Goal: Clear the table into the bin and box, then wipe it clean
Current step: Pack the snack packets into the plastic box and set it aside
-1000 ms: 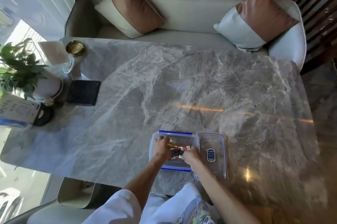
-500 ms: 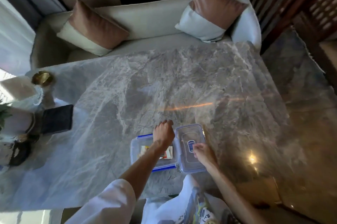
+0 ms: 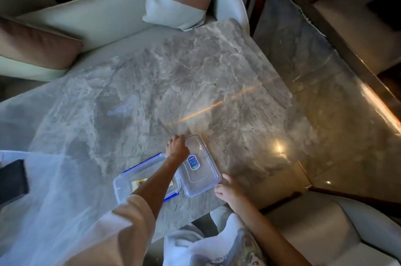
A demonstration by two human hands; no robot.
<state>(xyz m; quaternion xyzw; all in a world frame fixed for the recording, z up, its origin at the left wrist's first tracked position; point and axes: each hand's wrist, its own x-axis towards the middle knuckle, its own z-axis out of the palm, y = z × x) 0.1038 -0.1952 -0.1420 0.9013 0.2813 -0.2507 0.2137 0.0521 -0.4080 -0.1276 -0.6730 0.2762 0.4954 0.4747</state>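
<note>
Lid-fitting looks to be the step in hand. Clear rectangular plastic lid [image 3: 200, 175] with a small blue label lies flat on grey marble table [image 3: 152, 92], touching the right side of clear plastic box with blue clips [image 3: 122, 187], close to the table's near edge. Left hand [image 3: 176, 148] reaches across the open box, forearm over it, fingers curled round the lid's far-left corner. That is a grip, probably to swing the lid over the box. Right hand [image 3: 227, 190] sits at the lid's near-right corner, likely steadying; too blurred to tell a pinch from a plain touch. Box is see-through and shallow, with small printed packets [image 3: 138, 183] inside, mostly hidden by the forearm. Dark flat object [image 3: 13, 181] lies at the table's far left. Wiping not yet begun, I judge.
</note>
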